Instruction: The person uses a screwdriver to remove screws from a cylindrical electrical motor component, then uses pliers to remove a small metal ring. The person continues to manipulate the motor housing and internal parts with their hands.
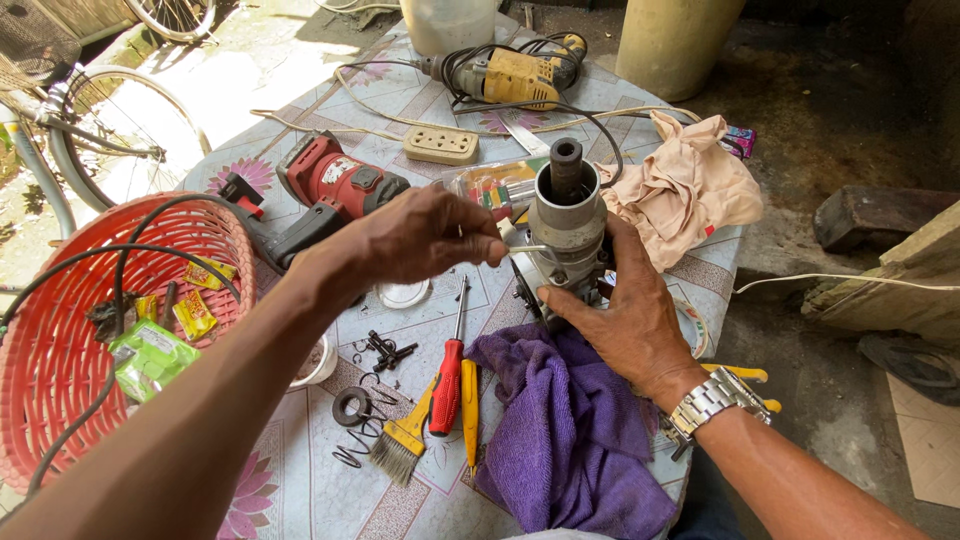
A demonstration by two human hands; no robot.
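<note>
My right hand [628, 310] grips a grey metal power-tool housing [566, 228] with a dark shaft sticking up from its top, held upright over the table. My left hand [425, 235] is pinched on a thin metal tool whose tip [527, 248] touches the housing's left side. A purple cloth [570, 430] lies under and in front of the housing. A metal watch [712, 400] is on my right wrist.
A red-handled screwdriver [448, 380], a yellow-handled tool [469, 405], a small brush [402, 440], springs, screws and a black ring [352, 405] lie on the patterned table [330, 500]. A red cordless tool [335, 180], yellow drill [520, 75], socket strip [441, 145], beige rag [685, 190] and red basket [60, 340] surround them.
</note>
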